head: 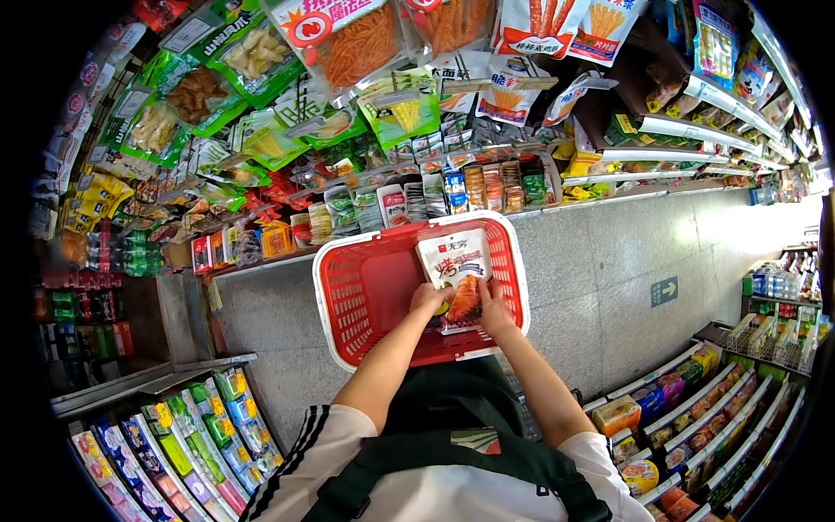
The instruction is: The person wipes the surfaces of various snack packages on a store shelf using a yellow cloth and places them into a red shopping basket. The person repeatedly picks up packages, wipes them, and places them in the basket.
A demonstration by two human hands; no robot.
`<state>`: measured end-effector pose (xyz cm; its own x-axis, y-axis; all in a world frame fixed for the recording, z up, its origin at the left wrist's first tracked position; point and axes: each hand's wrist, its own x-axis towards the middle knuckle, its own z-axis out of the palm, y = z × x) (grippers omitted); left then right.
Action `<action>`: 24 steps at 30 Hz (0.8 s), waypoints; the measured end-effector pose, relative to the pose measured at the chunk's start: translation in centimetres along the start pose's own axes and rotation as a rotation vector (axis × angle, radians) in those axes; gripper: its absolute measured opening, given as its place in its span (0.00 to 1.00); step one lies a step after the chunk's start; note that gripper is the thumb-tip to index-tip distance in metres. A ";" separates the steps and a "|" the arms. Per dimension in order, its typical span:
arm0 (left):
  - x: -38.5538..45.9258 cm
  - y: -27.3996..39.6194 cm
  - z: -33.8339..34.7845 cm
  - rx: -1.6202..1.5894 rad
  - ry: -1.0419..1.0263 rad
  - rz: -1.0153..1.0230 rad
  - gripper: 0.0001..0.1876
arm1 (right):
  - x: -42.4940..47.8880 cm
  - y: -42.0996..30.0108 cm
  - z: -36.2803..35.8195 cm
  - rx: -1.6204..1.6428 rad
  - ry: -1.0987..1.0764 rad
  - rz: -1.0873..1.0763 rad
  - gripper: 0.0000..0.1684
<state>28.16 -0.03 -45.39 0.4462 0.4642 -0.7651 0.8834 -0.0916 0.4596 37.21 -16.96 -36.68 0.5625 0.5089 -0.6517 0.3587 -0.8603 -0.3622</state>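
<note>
A red plastic shopping basket [375, 287] with a white rim is right in front of me, its slotted sides flaring upward. Over its right half I have a white snack pouch [456, 258] that bears writing and a picture of roasted meat. My left hand [430, 300] grips the pouch's left edge, thumb on its front. On the lower right edge, my right hand [496, 310] holds it too. The pouch lies face up, its printed top towards the far rim. Whether its underside rests on the basket floor, I cannot tell.
Beyond the basket, a shelf rack holds hanging snack bags [398, 107] and rows of small packets [394, 205]. Packaged goods fill a shelf [189, 430] at lower left and more shelves [691, 424] at lower right. The grey tiled floor [574, 274] bears an arrow sign [665, 291].
</note>
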 end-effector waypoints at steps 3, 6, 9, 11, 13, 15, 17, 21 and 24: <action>-0.8 1.4 -0.1 0.139 0.043 -0.056 0.31 | 0.9 0.5 1.4 -0.128 -0.036 0.064 0.46; -2.3 2.6 -0.6 0.303 0.110 -0.112 0.34 | 0.8 -0.1 0.9 -0.182 -0.114 0.117 0.41; -3.5 3.0 -2.2 0.314 0.100 -0.085 0.37 | 0.3 -0.5 0.7 -0.210 -0.054 0.090 0.44; -4.6 3.0 -3.7 0.259 0.035 0.011 0.38 | -1.1 -0.7 0.1 -0.175 -0.022 0.067 0.46; -5.4 2.8 -5.7 0.195 -0.012 0.136 0.36 | -2.4 -1.4 -0.8 -0.124 0.024 0.032 0.49; -6.5 2.5 -7.5 0.123 -0.046 0.294 0.33 | -4.6 -1.9 -1.5 -0.057 0.084 -0.015 0.52; -10.1 5.0 -10.4 -0.065 -0.139 0.310 0.24 | -6.6 -2.2 -2.0 0.026 0.199 -0.121 0.45; -14.4 6.1 -14.8 -0.311 -0.202 0.564 0.10 | -12.8 -7.0 -6.6 0.062 0.399 -0.350 0.41; -20.4 10.7 -20.5 -0.257 -0.218 0.685 0.09 | -16.4 -11.7 -11.9 0.182 0.560 -0.590 0.38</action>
<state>25.56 7.56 -15.66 0.9244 0.1903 -0.3306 0.3496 -0.0758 0.9338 32.63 -14.91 -13.81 0.6246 0.7759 0.0888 0.6114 -0.4151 -0.6737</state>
